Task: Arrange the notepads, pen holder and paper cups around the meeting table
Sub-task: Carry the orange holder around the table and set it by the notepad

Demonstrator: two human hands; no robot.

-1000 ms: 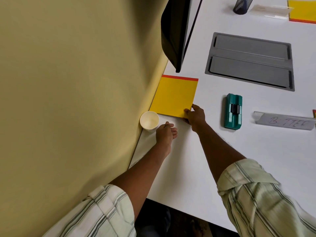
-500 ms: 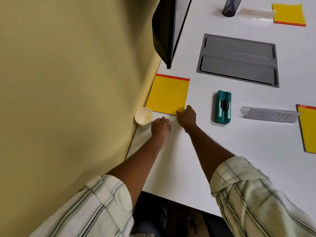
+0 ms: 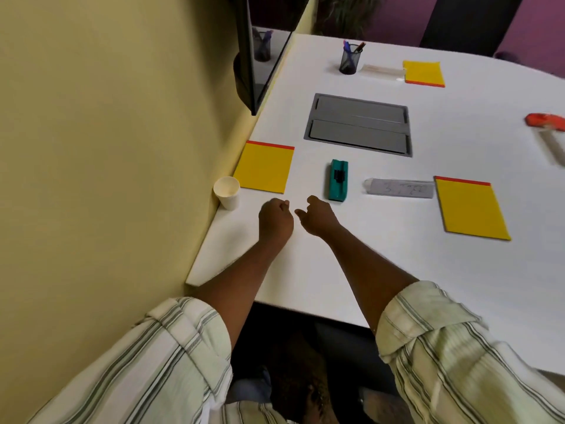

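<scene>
Both hands are empty and loosely curled, the left hand (image 3: 276, 220) and right hand (image 3: 318, 218) close together over the white counter (image 3: 351, 270). Nearest notepad (image 3: 264, 171) lies just ahead and to the left, long axis running away from the person, with the paper cup (image 3: 227, 192) beside its near-left corner by the wall. Left hand's closer to both. Pen holder (image 3: 350, 59) sits well away at the far end.
</scene>
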